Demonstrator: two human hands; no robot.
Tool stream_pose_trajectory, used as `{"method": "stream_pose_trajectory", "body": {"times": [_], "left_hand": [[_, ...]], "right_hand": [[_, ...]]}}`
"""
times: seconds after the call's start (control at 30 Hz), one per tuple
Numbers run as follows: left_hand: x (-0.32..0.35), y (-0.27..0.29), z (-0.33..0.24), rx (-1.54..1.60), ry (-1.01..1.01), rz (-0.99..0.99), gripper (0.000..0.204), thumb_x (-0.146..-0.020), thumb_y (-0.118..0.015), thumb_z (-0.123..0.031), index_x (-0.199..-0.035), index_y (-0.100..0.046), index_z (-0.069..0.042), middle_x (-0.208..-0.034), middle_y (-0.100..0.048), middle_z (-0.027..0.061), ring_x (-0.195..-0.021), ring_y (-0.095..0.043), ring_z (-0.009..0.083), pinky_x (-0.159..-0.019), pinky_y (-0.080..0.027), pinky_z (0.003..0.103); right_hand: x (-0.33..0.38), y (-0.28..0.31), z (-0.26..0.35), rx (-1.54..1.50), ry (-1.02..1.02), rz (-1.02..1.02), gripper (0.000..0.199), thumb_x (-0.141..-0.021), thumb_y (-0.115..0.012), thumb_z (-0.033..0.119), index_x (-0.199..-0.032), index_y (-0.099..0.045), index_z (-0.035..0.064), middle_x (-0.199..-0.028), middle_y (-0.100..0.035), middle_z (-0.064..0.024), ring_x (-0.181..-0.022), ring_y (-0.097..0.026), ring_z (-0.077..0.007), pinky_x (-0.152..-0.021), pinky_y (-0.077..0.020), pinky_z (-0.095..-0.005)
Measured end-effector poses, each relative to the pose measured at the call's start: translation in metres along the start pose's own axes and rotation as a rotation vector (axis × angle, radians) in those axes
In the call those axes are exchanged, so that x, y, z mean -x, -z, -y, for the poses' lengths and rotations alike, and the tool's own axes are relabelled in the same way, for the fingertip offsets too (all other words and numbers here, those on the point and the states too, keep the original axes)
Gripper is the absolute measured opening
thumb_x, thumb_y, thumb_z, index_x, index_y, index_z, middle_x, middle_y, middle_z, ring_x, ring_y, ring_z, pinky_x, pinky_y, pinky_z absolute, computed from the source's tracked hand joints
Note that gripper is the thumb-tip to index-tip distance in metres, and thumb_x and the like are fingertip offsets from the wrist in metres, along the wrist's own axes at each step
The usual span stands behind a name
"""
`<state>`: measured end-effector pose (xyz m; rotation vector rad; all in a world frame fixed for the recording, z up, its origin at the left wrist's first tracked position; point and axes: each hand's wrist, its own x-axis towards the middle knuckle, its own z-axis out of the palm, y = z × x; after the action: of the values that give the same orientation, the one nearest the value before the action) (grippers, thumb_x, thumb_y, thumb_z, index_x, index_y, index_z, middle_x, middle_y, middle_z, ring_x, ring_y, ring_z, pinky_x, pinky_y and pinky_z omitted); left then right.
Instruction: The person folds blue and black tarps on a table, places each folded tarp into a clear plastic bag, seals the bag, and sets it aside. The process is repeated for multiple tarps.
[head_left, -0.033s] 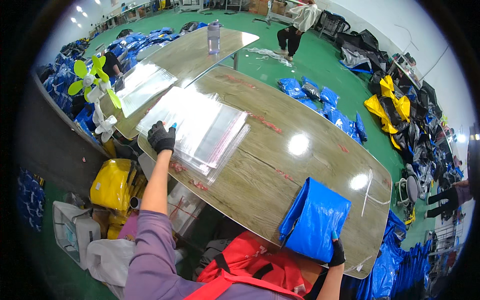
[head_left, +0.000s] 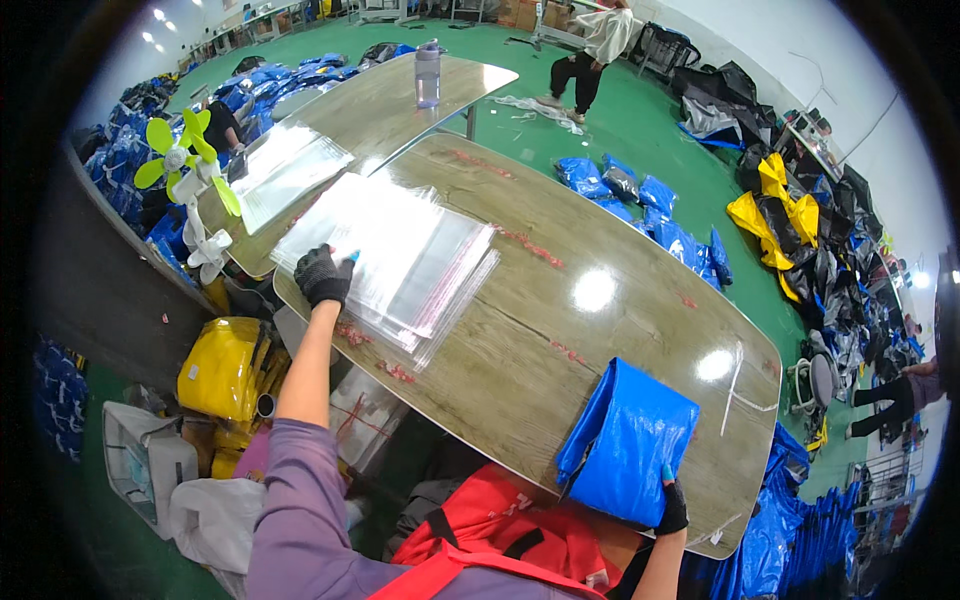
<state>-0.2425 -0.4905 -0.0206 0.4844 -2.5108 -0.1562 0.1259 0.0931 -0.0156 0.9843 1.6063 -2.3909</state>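
Observation:
A stack of clear plastic bags (head_left: 400, 265) lies on the left part of the wood-patterned table (head_left: 500, 350). My left hand (head_left: 323, 275), in a black glove with bare fingertips, rests on the stack's near left edge. Its thumb points right across the top bag, apart from the curled fingers. At the table's near right edge lies a folded blue plastic sheet or bag (head_left: 635, 440), its layers slightly parted on the left. My right hand (head_left: 674, 504), gloved the same way, grips its lower right corner, thumb on top and the other fingers mostly hidden.
A second table (head_left: 440, 85) adjoins at the far left, bearing a water bottle (head_left: 427, 75), more clear bags (head_left: 290, 175) and a green-bladed fan (head_left: 178, 160). Blue packages (head_left: 620, 190) lie on the floor beyond. Yellow bundles (head_left: 220, 370) sit below left. A person (head_left: 590, 60) stands farther back.
Both hands keep their places on the bags and the blue sheet. The far person's legs have shifted slightly, and the whole view has moved a little.

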Motion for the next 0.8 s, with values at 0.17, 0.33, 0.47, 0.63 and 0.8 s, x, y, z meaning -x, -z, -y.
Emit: {"method": "stream_pose_trajectory", "body": {"times": [0.17, 0.33, 0.47, 0.63, 0.8], "left_hand": [[0.009, -0.032, 0.01, -0.002, -0.281, -0.025, 0.018, -0.071, -0.07, -0.026, -0.086, -0.065, -0.016, -0.09, -0.063, 0.0056, -0.093, -0.056, 0.0265, -0.091, -0.038, 0.045], [0.01, -0.016, -0.008, 0.115, -0.27, 0.018, 0.015, -0.07, -0.069, -0.021, -0.082, -0.062, -0.016, -0.089, -0.061, 0.0059, -0.095, -0.055, 0.0262, -0.094, -0.035, 0.046], [0.008, -0.014, -0.024, 0.237, -0.429, -0.141, 0.023, -0.068, -0.068, -0.014, -0.089, -0.058, -0.01, -0.089, -0.06, 0.009, -0.097, -0.055, 0.0288, -0.095, -0.036, 0.049], [0.021, -0.023, -0.051, -0.065, -0.24, -0.069, 0.061, -0.075, -0.066, -0.042, -0.119, -0.055, -0.002, -0.121, -0.055, 0.0146, -0.118, -0.047, 0.0338, -0.1, -0.032, 0.053], [0.024, -0.012, -0.059, -0.015, -0.155, 0.174, 0.046, -0.074, -0.07, -0.041, -0.105, -0.058, -0.01, -0.113, -0.057, 0.0109, -0.121, -0.045, 0.0307, -0.102, -0.029, 0.057]], "right_hand": [[0.002, -0.003, 0.001, 0.015, 0.005, -0.072, 0.076, -0.086, -0.065, 0.046, -0.142, -0.037, 0.0036, -0.131, -0.054, -0.0172, -0.112, -0.058, -0.0319, -0.094, -0.0481, -0.0467], [0.005, -0.006, 0.002, 0.001, -0.005, -0.075, 0.077, -0.085, -0.065, 0.047, -0.142, -0.037, 0.0031, -0.132, -0.053, -0.0169, -0.112, -0.057, -0.031, -0.093, -0.0485, -0.0463], [0.005, -0.004, 0.001, -0.014, 0.003, -0.04, 0.079, -0.085, -0.066, 0.047, -0.143, -0.035, 0.0034, -0.133, -0.052, -0.018, -0.113, -0.057, -0.0324, -0.093, -0.0486, -0.0466], [0.005, -0.003, -0.003, -0.067, -0.002, -0.054, 0.081, -0.084, -0.068, 0.047, -0.143, -0.033, 0.0038, -0.133, -0.051, -0.0193, -0.112, -0.057, -0.0338, -0.092, -0.0495, -0.0459], [0.004, -0.005, -0.004, -0.049, 0.034, -0.022, 0.082, -0.084, -0.067, 0.05, -0.143, -0.034, 0.0041, -0.134, -0.052, -0.018, -0.113, -0.057, -0.0328, -0.094, -0.0483, -0.0472]]}}
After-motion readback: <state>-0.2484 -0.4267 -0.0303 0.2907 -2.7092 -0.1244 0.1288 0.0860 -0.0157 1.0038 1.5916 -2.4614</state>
